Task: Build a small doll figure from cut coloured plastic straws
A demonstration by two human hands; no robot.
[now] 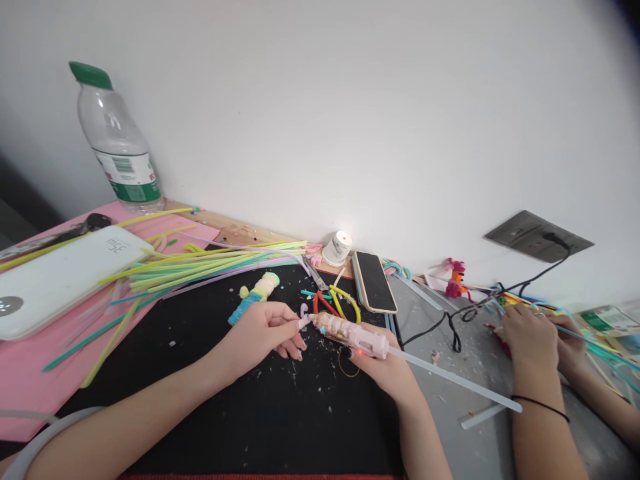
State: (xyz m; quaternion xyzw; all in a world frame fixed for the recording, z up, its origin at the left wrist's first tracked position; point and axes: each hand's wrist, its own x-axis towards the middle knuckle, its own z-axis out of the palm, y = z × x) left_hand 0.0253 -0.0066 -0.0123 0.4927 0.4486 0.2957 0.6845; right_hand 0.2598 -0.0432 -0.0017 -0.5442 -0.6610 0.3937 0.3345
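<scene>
The left hand (273,330) pinched a small lilac piece (304,311) over the middle of the black mat (225,413), while the right hand (383,373) gripped a pink glue gun (350,335), its nozzle at or very near that piece. Doing this well probably called for a steady wrist, a small dab, and fingertips drawn clear of the likely hot tip; the long glue stick (460,380) jutting rightward needed room. Far left, the bottle (117,137) wore a green-and-white label (127,177) with a barcode, its brand unreadable; the white power bank (65,287) bore upside-down print resembling "35W". Marks on the paper cup (338,249) were illegible.
</scene>
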